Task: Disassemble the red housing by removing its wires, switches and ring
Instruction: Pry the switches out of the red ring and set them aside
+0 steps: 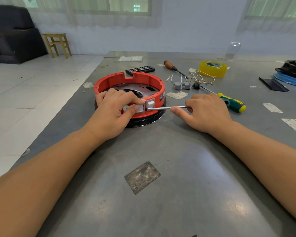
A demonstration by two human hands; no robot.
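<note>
On red housing (129,84) | left hand (116,109) pinches switch (140,108) (front wall) | right hand (204,111) grips metal tool (167,108)

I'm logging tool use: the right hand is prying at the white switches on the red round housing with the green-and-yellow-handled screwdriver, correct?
Not quite. In the head view the right hand holds a thin bare metal rod, its tip at the white switches on the red round housing. The green-and-yellow-handled screwdriver lies on the table behind that hand.

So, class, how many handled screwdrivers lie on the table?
2: the wooden-handled screwdriver lies beyond the red housing, left of the yellow tape; the green-and-yellow screwdriver lies behind the right hand.
</note>
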